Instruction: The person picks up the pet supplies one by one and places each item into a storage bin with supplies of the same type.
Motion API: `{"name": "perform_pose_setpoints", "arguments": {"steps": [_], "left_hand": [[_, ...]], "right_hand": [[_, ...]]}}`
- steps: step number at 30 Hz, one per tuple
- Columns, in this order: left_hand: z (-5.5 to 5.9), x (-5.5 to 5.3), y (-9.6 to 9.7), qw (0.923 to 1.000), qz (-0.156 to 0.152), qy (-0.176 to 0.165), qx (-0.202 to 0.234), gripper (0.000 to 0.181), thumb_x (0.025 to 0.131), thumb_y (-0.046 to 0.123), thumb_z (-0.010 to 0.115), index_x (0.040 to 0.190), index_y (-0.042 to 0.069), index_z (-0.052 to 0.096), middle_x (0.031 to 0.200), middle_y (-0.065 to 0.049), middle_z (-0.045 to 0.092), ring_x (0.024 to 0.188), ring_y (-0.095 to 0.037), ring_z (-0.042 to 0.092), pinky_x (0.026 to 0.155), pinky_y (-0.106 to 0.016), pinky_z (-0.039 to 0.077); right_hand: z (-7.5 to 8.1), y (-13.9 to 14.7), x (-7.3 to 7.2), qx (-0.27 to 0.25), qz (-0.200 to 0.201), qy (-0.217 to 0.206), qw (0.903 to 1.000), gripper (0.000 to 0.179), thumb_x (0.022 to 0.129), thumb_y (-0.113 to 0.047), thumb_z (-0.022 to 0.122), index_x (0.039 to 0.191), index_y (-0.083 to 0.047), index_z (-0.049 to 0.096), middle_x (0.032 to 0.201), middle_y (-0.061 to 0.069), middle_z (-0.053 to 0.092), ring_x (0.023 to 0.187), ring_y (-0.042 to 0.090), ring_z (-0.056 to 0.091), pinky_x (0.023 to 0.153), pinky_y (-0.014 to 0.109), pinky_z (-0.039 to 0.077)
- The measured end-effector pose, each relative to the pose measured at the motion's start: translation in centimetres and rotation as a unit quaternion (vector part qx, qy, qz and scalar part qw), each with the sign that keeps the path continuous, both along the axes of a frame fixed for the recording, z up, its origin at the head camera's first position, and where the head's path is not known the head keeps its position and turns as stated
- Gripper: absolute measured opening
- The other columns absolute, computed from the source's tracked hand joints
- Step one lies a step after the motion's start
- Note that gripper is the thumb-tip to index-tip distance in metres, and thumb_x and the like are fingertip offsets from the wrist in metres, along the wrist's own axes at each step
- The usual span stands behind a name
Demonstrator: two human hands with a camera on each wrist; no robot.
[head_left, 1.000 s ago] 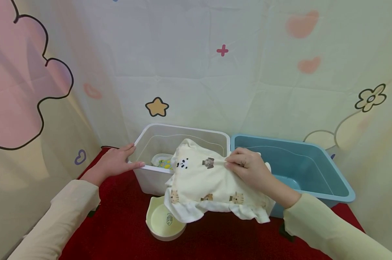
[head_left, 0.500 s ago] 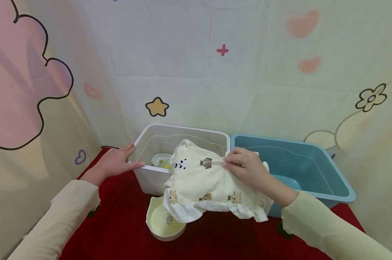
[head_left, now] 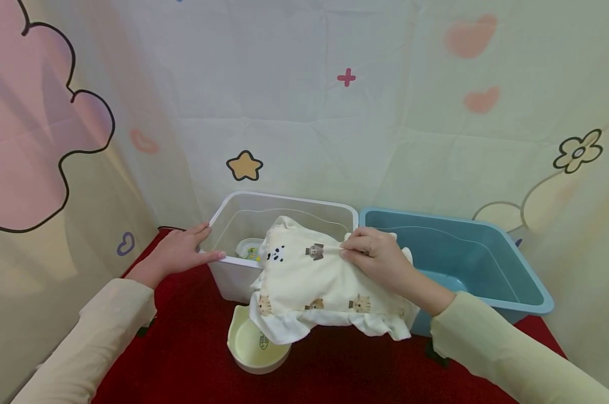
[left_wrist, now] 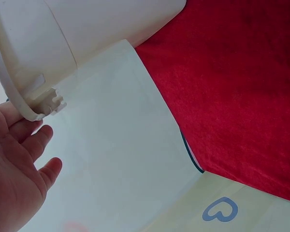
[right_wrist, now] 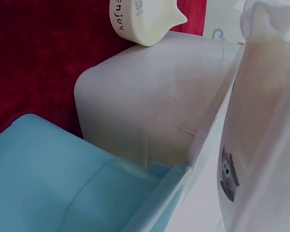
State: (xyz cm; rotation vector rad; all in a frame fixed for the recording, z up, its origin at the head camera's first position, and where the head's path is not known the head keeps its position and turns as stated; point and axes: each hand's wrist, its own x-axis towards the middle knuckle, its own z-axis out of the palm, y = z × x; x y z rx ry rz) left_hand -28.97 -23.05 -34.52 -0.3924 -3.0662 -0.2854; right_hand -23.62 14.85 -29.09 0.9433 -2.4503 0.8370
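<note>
In my right hand I have a cream, roughly rectangular fabric cushion with a white ruffled edge, printed with small animals, a panda and a grey dog among them. My thumb and fingers pinch a fold of its upper face, towards the right, and the near ruffle hangs down in waves. The cushion is raised, its left part over the near rim of a white, rectangular plastic bin and its right part in front of a light-blue, rectangular plastic bin. I cannot tell whether it touches either rim.

My left hand rests on the white bin at its near left corner, the fingers relaxed and unclenched, the thumb lying over the near rim and the others at the left rim. Inside that bin, at the left, I see part of a white item with a green and yellow print, otherwise hidden by the cushion.

The blue bin stands just right of the white one, their rims meeting. Nearer me, before the white bin, sits a pale-yellow, round bowl with a pointed ear, partly covered by the cushion in my view. A red velvety cloth lies beneath everything, and a pale curtain with cartoon prints hangs at the far side.
</note>
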Motion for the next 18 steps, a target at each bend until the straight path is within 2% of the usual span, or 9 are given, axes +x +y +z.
{"name": "perform_pose_setpoints", "arguments": {"steps": [6,18], "left_hand": [[0.05,-0.01,-0.05,1.0,0.001,-0.004,-0.002,0.093,0.075,0.071,0.041,0.138,0.005,0.028,0.142,-0.019,0.029,0.11,-0.039,0.048,0.087,-0.057,0.04],[0.18,0.07,0.03,1.0,0.003,-0.006,0.0,0.091,0.076,0.069,0.042,0.138,0.004,0.027,0.142,-0.019,0.027,0.116,-0.043,0.042,0.089,-0.059,0.037]], "right_hand": [[0.23,-0.28,-0.07,0.0,-0.001,-0.003,1.0,0.009,0.077,-0.003,0.065,0.083,-0.003,0.071,0.078,0.003,0.062,0.071,0.013,0.051,0.057,0.02,0.043],[0.27,-0.58,-0.26,0.004,0.001,-0.007,1.0,0.01,0.077,-0.004,0.065,0.084,-0.003,0.071,0.081,0.005,0.062,0.073,0.014,0.053,0.06,0.021,0.044]]}}
